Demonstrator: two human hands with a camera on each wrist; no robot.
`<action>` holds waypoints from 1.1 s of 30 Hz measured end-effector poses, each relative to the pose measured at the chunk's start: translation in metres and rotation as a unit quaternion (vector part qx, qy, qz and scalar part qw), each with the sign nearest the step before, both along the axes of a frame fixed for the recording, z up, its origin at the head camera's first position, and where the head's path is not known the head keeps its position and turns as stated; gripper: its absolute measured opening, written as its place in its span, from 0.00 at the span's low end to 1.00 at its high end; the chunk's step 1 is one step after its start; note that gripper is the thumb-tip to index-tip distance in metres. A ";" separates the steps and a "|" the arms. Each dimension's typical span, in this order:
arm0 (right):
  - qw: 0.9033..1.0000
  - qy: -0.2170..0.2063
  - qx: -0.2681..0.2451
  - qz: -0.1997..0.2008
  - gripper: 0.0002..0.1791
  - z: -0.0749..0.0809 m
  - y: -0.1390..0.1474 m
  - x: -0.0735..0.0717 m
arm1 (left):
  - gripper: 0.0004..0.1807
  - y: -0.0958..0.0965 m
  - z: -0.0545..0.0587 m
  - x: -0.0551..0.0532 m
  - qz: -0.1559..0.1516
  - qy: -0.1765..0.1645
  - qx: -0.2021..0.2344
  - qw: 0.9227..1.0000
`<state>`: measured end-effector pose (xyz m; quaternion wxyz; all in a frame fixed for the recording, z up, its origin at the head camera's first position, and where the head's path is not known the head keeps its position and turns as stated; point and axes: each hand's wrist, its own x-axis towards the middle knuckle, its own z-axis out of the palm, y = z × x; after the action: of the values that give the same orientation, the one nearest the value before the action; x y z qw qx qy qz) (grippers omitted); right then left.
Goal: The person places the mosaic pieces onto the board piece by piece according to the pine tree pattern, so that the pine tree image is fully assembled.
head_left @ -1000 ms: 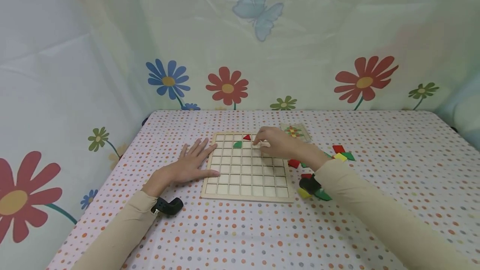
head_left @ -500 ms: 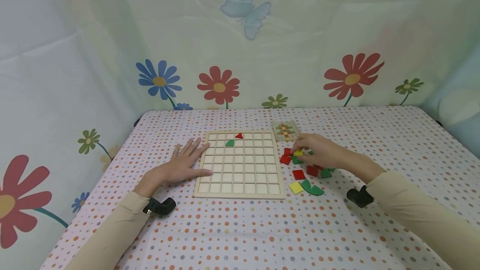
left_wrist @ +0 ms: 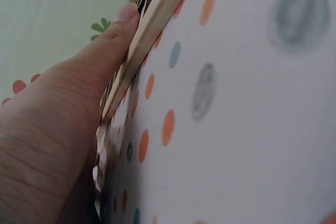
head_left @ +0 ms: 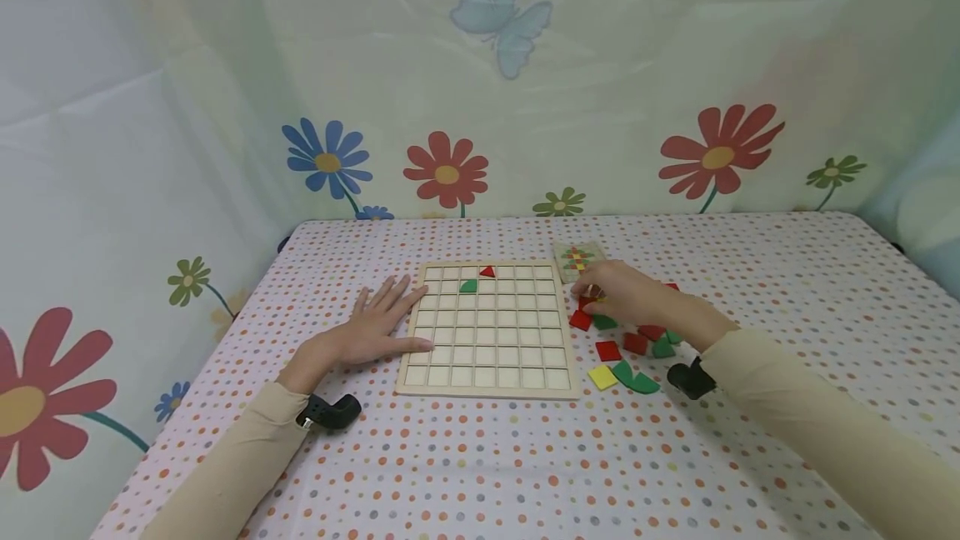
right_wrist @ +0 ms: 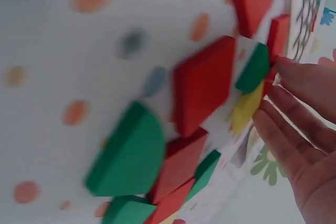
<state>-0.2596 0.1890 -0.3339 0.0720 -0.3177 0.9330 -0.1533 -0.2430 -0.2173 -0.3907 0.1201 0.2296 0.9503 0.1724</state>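
A wooden grid board lies flat on the table. In its upper rows are a red triangle and a green quarter-circle tile. My left hand rests along the board's left side with fingers spread; its thumb touches the frame. My right hand is over loose tiles right of the board. Its thumb and fingertips pinch a small red tile, mostly hidden by the fingers. Beside them lie a yellow tile and a green tile.
A pattern card lies beyond my right fingers. Nearer me are a red square, a yellow square and green quarter-circles, with several more tiles under my right forearm. A printed curtain hangs behind the dotted tablecloth.
My right hand has moved from above the board rightward to the loose tiles, and its fingertips have closed on a red one. The left hand stays at the board's edge.
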 end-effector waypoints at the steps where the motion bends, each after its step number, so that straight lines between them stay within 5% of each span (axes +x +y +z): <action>1: 1.000 -0.005 -0.001 -0.001 0.11 0.001 0.000 -0.002 | 0.58 0.001 0.002 0.001 -0.001 -0.002 0.000 1.000; 15: 0.996 -0.067 -0.017 -0.062 0.11 0.003 -0.001 -0.014 | 0.56 0.004 0.007 0.003 -0.007 -0.002 -0.011 1.000; 33: 0.992 -0.011 -0.103 -0.078 0.10 -0.006 0.007 -0.011 | 0.58 0.002 0.004 0.001 -0.010 0.002 0.002 1.000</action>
<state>-0.2706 0.1955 -0.3403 0.0374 -0.2480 0.9333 -0.2570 -0.2420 -0.2158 -0.3868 0.1196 0.2395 0.9479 0.1729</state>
